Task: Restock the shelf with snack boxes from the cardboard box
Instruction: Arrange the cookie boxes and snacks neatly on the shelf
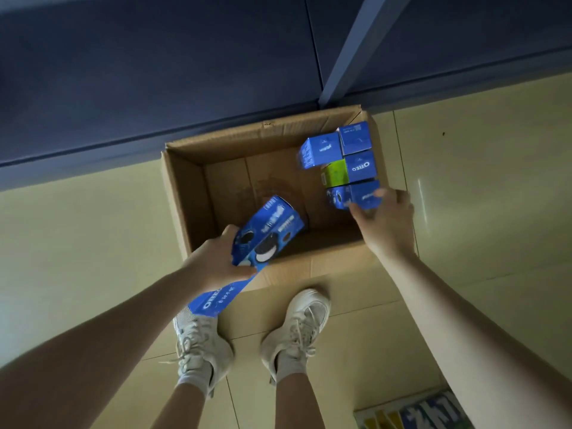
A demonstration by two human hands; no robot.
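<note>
While we are standing over the cardboard box [185, 193] on the floor, our left hand [213, 264] is gripping two Oreo boxes [266, 233] lifted clear for shelving, and our right hand [383, 218] is pinching another blue box [362, 196] from the cluster of snack boxes [340, 156] packed into the carton's far right corner.

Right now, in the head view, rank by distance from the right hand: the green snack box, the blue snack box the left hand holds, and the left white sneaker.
1. Green snack box, just beyond the right hand, inside the brown cardboard box.
2. Blue snack box in the left hand.
3. Left white sneaker, on the floor.
</note>
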